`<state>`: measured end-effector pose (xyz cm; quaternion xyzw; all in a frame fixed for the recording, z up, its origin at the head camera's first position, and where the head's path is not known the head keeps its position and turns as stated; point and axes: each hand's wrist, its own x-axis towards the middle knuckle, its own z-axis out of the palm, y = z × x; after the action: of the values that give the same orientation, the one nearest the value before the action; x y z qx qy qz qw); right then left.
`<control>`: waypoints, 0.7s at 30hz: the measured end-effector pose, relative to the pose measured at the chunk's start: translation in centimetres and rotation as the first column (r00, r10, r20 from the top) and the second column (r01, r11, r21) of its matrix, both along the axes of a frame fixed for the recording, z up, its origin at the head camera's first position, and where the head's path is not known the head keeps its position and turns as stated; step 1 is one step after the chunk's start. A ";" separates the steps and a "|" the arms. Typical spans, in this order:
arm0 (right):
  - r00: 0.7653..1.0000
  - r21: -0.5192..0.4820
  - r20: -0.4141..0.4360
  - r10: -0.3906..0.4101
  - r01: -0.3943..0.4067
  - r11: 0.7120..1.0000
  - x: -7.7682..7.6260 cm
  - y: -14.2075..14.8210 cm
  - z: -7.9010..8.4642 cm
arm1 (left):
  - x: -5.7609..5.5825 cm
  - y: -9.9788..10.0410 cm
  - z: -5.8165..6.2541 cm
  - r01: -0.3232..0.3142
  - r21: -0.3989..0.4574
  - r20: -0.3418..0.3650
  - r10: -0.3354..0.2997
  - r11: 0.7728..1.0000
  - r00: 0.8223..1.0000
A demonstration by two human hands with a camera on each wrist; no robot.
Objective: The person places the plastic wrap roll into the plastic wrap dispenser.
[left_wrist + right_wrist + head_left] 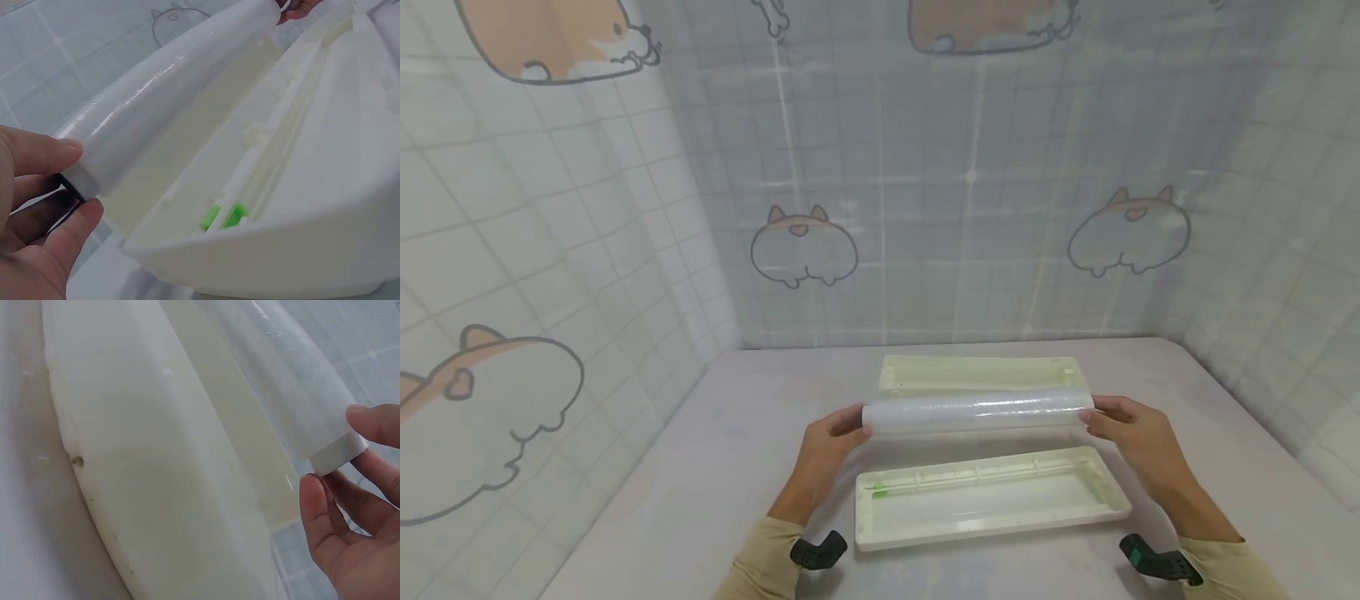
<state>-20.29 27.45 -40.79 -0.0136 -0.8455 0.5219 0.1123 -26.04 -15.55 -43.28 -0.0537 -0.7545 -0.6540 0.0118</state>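
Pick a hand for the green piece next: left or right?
Left hand, probably: the green piece in the near tray lies closer to it than to the right hand. Both hold the roll.

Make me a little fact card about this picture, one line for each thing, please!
Held thing: cling film roll
Left hand: grips the roll's left end
Right hand: grips the roll's right end
Near plastic tray: cream, open side up on the table, green piece near its left end
Far plastic tray: cream, partly hidden behind the roll
Backdrop: grid-patterned curtain with corgi prints
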 end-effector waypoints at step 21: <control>1.000 -0.019 0.009 0.003 -0.003 1.000 -0.2 0.9 0.5 | -0.6 1.0 0.5 0.040 -0.050 -0.044 -0.042 0.998 0.998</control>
<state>-20.49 28.32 -40.31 -0.0158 -0.8409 0.5302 0.1074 -26.68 -14.51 -42.77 -0.0840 -0.7686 -0.6341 0.0141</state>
